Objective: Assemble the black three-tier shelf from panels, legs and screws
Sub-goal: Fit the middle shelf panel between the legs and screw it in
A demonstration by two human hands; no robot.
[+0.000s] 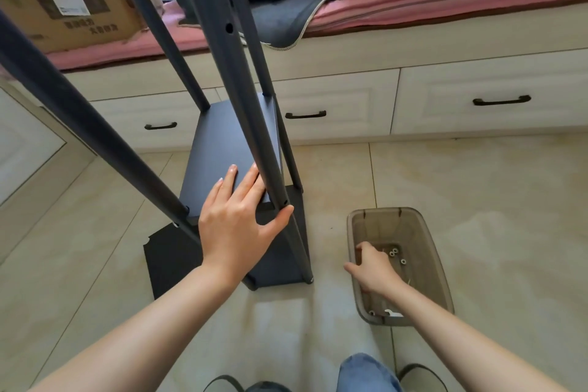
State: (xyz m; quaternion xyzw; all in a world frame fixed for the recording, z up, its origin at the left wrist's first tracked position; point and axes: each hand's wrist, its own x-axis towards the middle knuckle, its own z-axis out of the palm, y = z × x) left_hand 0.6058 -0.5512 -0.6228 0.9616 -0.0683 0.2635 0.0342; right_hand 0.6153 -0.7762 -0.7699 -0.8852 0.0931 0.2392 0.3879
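While left hand [237, 226] steadies the panel [222, 149], right hand [374, 267] reaches into the bin [442, 277].

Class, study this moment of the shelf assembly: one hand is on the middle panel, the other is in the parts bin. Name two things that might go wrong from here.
1. Only the left hand, fingers on the middle panel and thumb against a leg, steadies that corner; the panel may slip out of line with the leg's hole.
2. The right hand gropes in the tinted bin among small nuts; one might drop onto the tiled floor.
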